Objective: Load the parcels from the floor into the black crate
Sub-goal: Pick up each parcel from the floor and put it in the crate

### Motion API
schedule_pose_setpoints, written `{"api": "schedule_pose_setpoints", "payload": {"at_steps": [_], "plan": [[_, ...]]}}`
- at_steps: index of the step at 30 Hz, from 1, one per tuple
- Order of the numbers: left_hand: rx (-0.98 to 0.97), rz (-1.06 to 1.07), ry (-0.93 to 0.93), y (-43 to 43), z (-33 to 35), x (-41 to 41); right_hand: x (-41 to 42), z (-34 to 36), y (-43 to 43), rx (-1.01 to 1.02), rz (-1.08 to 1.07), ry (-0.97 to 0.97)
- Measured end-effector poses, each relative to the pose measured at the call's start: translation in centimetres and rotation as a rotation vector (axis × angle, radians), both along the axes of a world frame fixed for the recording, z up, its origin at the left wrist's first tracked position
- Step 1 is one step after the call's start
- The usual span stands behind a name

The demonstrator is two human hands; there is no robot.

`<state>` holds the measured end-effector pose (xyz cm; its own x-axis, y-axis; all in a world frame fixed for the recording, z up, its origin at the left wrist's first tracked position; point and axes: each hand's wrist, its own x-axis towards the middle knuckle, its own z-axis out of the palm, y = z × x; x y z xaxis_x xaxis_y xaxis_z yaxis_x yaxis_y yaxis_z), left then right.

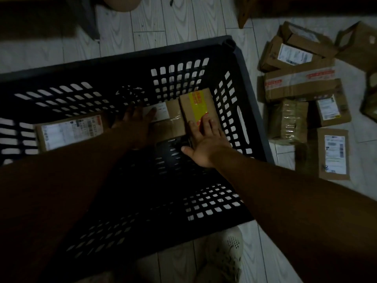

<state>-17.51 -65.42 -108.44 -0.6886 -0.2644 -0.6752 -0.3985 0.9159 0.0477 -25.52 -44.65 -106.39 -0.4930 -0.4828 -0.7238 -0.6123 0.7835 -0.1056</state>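
The black perforated crate point(242, 64) fills the middle of the view. Inside it lie three cardboard parcels: one with a big white label point(69, 130) at the left, a taped one point(170, 119) in the middle, and one with yellow tape point(196, 103) against the right wall. My left hand point(136, 121) rests flat on the middle parcel with straight fingers. My right hand point(204, 139) presses flat on the near end of the yellow-taped parcel, thumb spread. Several more parcels point(299, 84) lie on the floor to the right of the crate.
The floor is pale wood-look planks point(179, 19). A light perforated shoe point(226, 256) shows just below the crate's near wall. Dark furniture point(36, 15) stands at the top left, and a wooden leg point(243, 13) at the top right.
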Motion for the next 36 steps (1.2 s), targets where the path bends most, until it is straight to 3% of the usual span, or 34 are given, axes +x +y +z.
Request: {"api": "schedule_pose_setpoints", "payload": {"at_steps": [6, 14, 18, 26, 36], "plan": [[0.052, 0.113, 0.025, 1.3, 12.9, 2.6, 1.3, 12.7, 2.5, -0.055, -0.017, -0.087], [0.082, 0.273, 0.029, 4.4, 35.3, 9.8, 2.2, 36.2, 7.3, -0.143, -0.050, -0.021], [0.077, 0.375, 0.120, 7.4, 44.5, 12.6, 3.8, 45.4, 9.9, -0.171, -0.022, 0.001], [0.042, 0.275, 0.322, 14.8, 59.4, 12.9, 7.8, 58.2, 20.4, -0.192, -0.087, 0.259], [0.114, 0.009, 0.417, 30.0, 72.9, 8.2, 7.7, 70.3, 39.8, -0.165, -0.417, 0.443]]}}
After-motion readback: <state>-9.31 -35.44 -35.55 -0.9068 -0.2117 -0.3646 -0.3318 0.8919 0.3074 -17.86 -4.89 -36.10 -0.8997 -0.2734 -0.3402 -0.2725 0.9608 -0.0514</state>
